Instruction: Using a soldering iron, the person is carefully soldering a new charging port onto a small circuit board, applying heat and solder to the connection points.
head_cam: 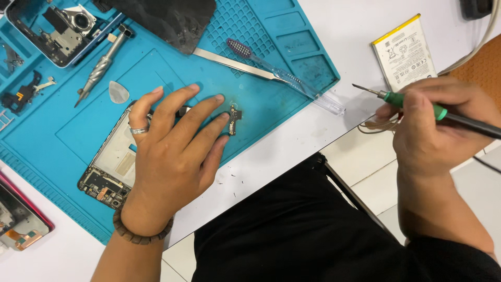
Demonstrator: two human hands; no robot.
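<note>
A white table [292, 151] is seen, and most of its left part is covered by a blue work mat [62, 130]. Beside the mat, at the upper right, a flat white battery with a yellow edge [404, 52] is laid directly on the table. At the lower left edge, a partly opened phone with a red frame [18, 219] is placed on the white surface, just beside the mat.

Single head view, worn on the person's head, looking steeply down and forward, close in. Blue mat [172, 73] spreads beyond the left hand's [167, 151] fingertips; right hand [443, 125] sits at frame right, lap below both wrists. No second view.
</note>
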